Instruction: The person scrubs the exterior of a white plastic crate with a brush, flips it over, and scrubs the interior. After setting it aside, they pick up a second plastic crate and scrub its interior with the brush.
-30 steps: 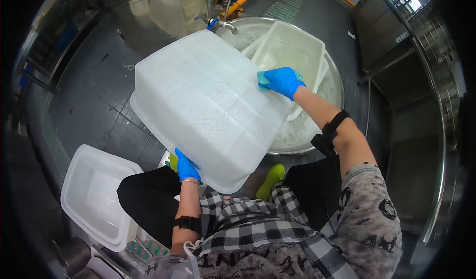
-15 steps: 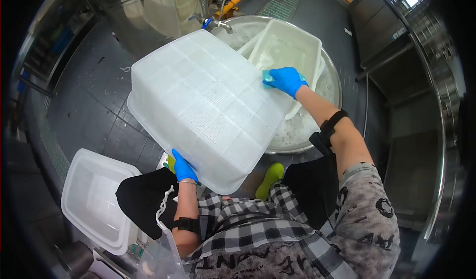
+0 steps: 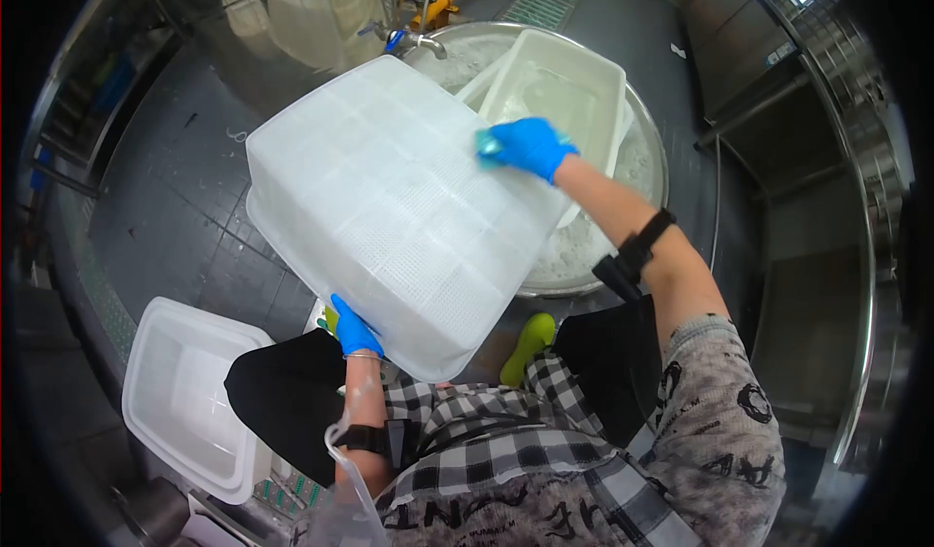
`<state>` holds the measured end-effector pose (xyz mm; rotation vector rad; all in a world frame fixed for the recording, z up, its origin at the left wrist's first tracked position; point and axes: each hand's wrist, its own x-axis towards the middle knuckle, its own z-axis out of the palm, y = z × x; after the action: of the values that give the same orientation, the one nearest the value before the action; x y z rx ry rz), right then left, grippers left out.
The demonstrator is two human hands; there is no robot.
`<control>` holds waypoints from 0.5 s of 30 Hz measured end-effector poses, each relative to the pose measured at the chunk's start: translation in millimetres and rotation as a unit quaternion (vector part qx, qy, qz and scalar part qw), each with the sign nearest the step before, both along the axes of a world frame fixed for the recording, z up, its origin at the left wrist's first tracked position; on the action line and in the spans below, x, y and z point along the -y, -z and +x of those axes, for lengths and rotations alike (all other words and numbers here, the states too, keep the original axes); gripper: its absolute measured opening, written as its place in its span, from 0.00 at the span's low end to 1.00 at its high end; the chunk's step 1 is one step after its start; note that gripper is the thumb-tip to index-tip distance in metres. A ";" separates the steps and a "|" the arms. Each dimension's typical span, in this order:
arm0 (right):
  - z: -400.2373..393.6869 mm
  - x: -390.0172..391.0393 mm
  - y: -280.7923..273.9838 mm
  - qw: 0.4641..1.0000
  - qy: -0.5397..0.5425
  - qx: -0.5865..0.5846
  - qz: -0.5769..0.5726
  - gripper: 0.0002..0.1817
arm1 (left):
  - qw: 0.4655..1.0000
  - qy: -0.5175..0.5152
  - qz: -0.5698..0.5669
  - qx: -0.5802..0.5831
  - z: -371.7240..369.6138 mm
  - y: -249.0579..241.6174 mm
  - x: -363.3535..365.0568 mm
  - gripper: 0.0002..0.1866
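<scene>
A large white plastic basket (image 3: 389, 187) with a perforated bottom lies upside down, tilted between my knees and the round metal tub. My left hand (image 3: 354, 327), in a blue glove, grips the basket's near left rim; some of its fingers are hidden behind the wall. In my right hand (image 3: 530, 146), also blue-gloved and slightly blurred, is a green scrubbing pad (image 3: 488, 148), pressed on the upturned bottom near its far right edge. Just beyond that hand, a white tub (image 3: 574, 80) holding cloudy liquid sits in the round metal tub.
The round metal tub (image 3: 664, 148) contains foamy water. A metal tap (image 3: 428, 45) with a blue handle reaches over its rim. At lower left, a white plastic bin (image 3: 185, 382) stands on the dark tiled floor (image 3: 185, 187). Steel counters (image 3: 759, 51) line the right side.
My right hand has slid the scrubbing pad leftward across the basket's bottom. The basket has shifted slightly left, while my left hand keeps its hold on the rim.
</scene>
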<state>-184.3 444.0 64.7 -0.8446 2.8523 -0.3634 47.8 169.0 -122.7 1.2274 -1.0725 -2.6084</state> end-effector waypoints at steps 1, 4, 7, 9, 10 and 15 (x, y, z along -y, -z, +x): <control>17.1 17.2 2.4 0.998 -0.045 -0.005 -0.050 0.22 | 1.000 -0.011 -0.012 -0.001 -2.0 1.7 -0.3 0.33; 87.2 56.5 -13.2 0.982 -0.175 -0.044 -0.047 0.11 | 1.000 -0.003 0.017 0.016 -6.4 -26.6 -7.4 0.31; 91.2 26.8 17.1 0.978 -0.173 -0.050 -0.103 0.13 | 1.000 0.004 0.023 0.003 -6.0 -25.6 -6.6 0.32; 66.4 -15.4 20.3 0.987 -0.039 -0.003 -0.157 0.14 | 1.000 0.007 0.021 0.005 -8.0 -27.4 -7.1 0.32; 45.7 -39.4 24.8 1.000 0.017 -0.005 -0.011 0.16 | 1.000 0.009 0.018 0.010 -7.6 -28.3 -7.0 0.32; 73.4 -21.8 12.9 0.997 -0.027 -0.028 -0.064 0.16 | 0.999 0.027 0.024 -0.006 -11.9 -16.5 -0.3 0.33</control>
<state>-111.0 465.8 51.8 -0.9676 2.8748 -0.5295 35.9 169.3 -106.2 1.2069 -1.0621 -2.6939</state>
